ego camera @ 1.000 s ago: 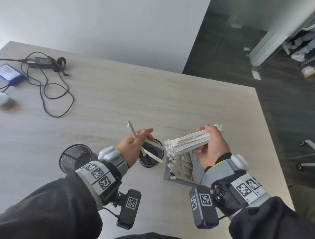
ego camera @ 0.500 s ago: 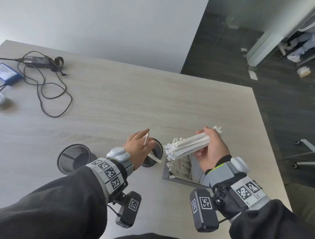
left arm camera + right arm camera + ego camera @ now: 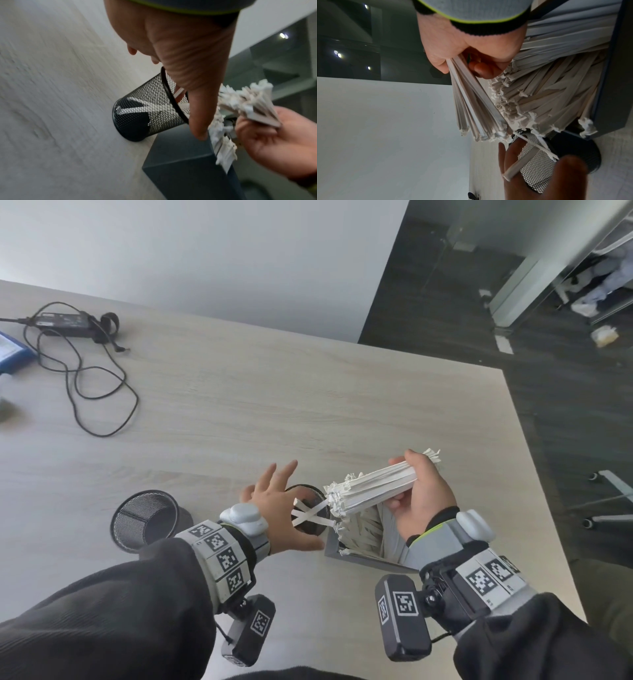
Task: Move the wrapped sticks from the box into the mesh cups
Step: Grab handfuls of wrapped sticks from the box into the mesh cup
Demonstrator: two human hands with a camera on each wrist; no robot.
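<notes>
My left hand (image 3: 279, 503) hovers over the near black mesh cup (image 3: 317, 530) with fingers spread and nothing in it. A few wrapped white sticks (image 3: 308, 513) lie crossed in that cup (image 3: 145, 112), leaning on its rim. My right hand (image 3: 416, 491) grips a thick bundle of wrapped sticks (image 3: 373, 487) held level above the grey box (image 3: 337, 554). The box (image 3: 616, 81) holds several more wrapped sticks (image 3: 547, 94). In the right wrist view the bundle (image 3: 476, 108) fans out from my curled fingers.
A second black mesh cup (image 3: 147, 518) stands to the left, and no sticks show in it. A black power adapter with a looped cable (image 3: 78, 357) and a blue device (image 3: 10, 350) lie at the far left. The table's right edge (image 3: 534, 474) runs close past the box.
My left hand brought a stick down into the near cup and let it go; its fingers are now spread. The right hand has kept the bundle almost still.
</notes>
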